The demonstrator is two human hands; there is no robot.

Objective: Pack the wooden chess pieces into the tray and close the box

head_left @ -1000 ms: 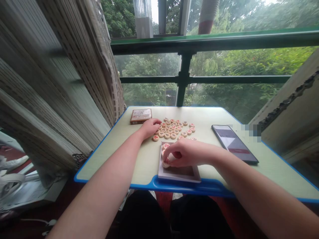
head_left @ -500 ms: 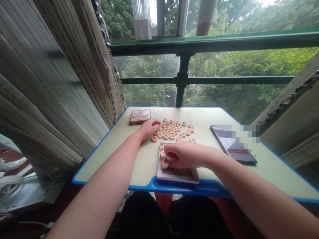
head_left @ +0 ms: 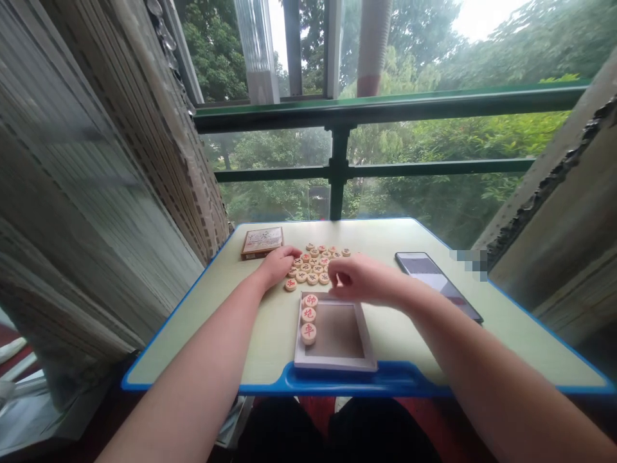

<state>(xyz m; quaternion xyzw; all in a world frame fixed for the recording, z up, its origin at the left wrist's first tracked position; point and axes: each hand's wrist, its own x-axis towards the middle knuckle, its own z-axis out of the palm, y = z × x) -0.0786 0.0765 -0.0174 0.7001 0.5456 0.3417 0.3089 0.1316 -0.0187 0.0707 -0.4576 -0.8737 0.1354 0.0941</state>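
Note:
Several round wooden chess pieces (head_left: 313, 263) with red characters lie in a cluster at the middle of the small table (head_left: 414, 334). My left hand (head_left: 278, 263) rests at the cluster's left edge, fingers curled onto the pieces. My right hand (head_left: 364, 280) hovers over the cluster's right side, fingers bent down and pinched; what they hold is hidden. In front of it lies a shallow grey box tray (head_left: 335, 334) with three pieces (head_left: 308, 316) lined down its left side.
A brown box lid (head_left: 262, 242) lies at the table's back left. A dark phone (head_left: 436, 283) lies to the right. A slatted blind (head_left: 96, 167) hangs close on the left. A green window rail (head_left: 385, 106) stands behind the table. The table has a blue rim.
My right hand has left the tray and moved up to the loose pieces, leaving three pieces in a column in the tray. The camera has tilted. The left hand stays put.

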